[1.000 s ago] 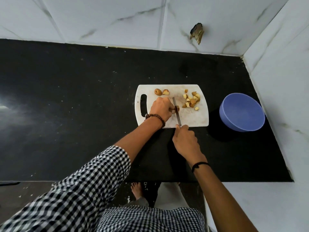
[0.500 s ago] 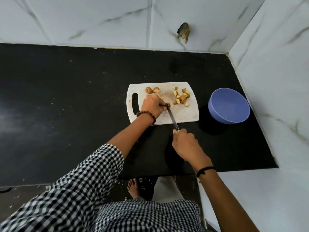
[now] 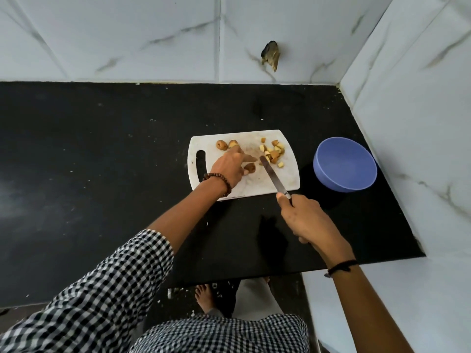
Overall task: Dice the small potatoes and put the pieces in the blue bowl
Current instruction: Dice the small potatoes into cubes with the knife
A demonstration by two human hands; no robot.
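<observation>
Dicing on a board near the desk's right corner.
The right hand [image 3: 303, 217] has its grip clamped on the knife [image 3: 274, 177], whose blade slants over the board [image 3: 288, 179]. The left hand [image 3: 229, 165] has a loose grip, fingers stretched beside a potato half [image 3: 251, 167]. Dice [image 3: 274, 154] lie by the far edge, the bowl [image 3: 345, 164] stands apart to the right, and the desk [image 3: 102, 161] is bare to the left.

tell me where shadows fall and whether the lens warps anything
Head view: the bowl throws a soft shadow leftward onto the counter, and the right hand does likewise; a dull sheen sits at the counter's left; the wide lens stretches the sleeve and splays the walls.
</observation>
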